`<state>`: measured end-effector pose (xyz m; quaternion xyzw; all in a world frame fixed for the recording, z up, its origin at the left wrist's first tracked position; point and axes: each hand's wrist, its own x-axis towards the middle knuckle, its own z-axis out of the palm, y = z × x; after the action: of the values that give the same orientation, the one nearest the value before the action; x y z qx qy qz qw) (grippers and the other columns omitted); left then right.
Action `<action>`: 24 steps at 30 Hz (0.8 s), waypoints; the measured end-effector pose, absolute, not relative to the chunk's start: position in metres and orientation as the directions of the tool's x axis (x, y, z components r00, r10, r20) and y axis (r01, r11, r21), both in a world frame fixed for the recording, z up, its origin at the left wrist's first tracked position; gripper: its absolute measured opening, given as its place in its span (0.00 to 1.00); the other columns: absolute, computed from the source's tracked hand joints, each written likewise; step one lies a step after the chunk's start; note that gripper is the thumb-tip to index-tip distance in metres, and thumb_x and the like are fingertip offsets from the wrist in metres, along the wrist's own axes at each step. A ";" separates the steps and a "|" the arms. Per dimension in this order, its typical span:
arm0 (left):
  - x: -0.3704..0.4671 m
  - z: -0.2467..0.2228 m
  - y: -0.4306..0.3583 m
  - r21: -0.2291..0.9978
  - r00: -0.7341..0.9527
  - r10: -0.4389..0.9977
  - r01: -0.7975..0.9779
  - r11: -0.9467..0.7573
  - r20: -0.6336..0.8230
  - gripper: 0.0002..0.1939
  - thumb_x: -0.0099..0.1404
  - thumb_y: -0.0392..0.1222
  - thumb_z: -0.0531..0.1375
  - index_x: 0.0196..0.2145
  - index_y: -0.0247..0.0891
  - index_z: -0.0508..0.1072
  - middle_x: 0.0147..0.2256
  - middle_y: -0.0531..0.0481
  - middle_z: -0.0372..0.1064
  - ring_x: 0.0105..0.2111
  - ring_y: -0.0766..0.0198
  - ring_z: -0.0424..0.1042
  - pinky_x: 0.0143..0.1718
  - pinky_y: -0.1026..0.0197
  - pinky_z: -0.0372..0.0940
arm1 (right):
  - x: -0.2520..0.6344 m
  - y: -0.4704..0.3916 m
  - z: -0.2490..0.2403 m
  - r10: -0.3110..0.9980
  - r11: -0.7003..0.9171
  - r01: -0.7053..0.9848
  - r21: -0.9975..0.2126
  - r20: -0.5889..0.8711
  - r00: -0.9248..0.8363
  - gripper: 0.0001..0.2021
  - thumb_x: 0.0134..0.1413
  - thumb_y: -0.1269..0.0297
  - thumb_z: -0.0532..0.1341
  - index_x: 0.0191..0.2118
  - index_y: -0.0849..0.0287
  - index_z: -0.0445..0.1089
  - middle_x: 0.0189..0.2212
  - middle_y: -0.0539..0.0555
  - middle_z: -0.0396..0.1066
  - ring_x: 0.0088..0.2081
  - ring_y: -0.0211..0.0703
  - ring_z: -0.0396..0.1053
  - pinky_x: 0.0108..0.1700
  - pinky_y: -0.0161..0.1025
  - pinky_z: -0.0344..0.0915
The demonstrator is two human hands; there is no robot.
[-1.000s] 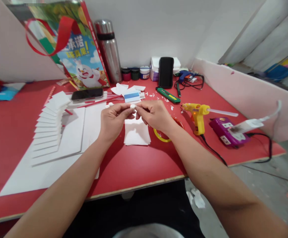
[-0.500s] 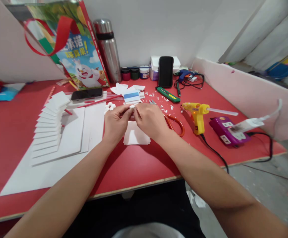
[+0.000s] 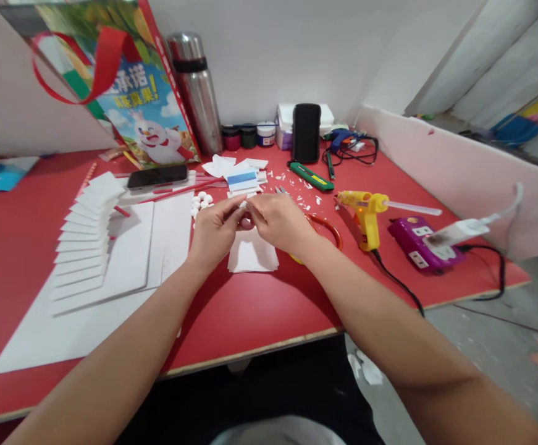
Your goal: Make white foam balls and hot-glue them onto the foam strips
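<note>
Left hand (image 3: pixel 214 232): pinched on small white piece (image 3: pixel 243 204), arm stretched forward.
Right hand (image 3: pixel 277 221): pinched on same piece.
Bench (image 3: pixel 250 309): red surface between papers (image 3: pixel 252 256) and front edge (image 3: pixel 259 351).

Bare red worktop (image 3: pixel 254 309) gives open room from the white squares (image 3: pixel 252 254) to the near edge. Left of the hands (image 3: pixel 214 232), small white balls (image 3: pixel 202 199) and a fan of white pieces (image 3: pixel 81 246) obstruct a low pass; to the right, scissors (image 3: pixel 340 235), then a glue gun (image 3: pixel 369 232) trailing its cord (image 3: pixel 401 283), stand in the way.
</note>
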<state>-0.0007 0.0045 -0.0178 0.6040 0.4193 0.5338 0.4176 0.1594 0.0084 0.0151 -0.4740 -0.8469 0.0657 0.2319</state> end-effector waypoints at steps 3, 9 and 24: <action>-0.003 -0.019 0.006 0.960 0.100 0.957 0.040 -0.278 0.273 0.16 0.63 0.47 0.68 0.47 0.38 0.83 0.31 0.50 0.79 0.28 0.64 0.77 0.38 0.57 0.78 | 0.163 0.011 0.013 0.834 0.544 0.751 -0.373 0.340 -0.435 0.12 0.65 0.74 0.54 0.32 0.63 0.73 0.30 0.58 0.76 0.32 0.44 0.68 0.36 0.40 0.57; -0.004 -0.021 0.006 0.955 0.102 0.956 0.089 -0.282 0.273 0.14 0.65 0.45 0.67 0.46 0.37 0.81 0.31 0.48 0.80 0.30 0.62 0.79 0.39 0.58 0.77 | 0.165 0.014 0.009 0.825 0.561 0.695 -0.450 0.380 -0.419 0.14 0.66 0.72 0.55 0.28 0.61 0.70 0.25 0.53 0.72 0.28 0.39 0.64 0.34 0.38 0.55; -0.006 -0.014 0.009 0.950 0.149 0.947 0.086 -0.299 0.284 0.10 0.63 0.43 0.67 0.41 0.36 0.82 0.29 0.48 0.79 0.26 0.64 0.78 0.33 0.61 0.76 | 0.170 0.017 0.008 0.792 0.607 0.687 -0.400 0.381 -0.477 0.12 0.62 0.76 0.56 0.28 0.61 0.70 0.26 0.54 0.73 0.28 0.39 0.63 0.34 0.38 0.55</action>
<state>-0.0063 0.0085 -0.0142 0.6272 0.4116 0.5061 0.4256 0.1701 0.0170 0.0084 -0.4328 -0.8541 0.0965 0.2720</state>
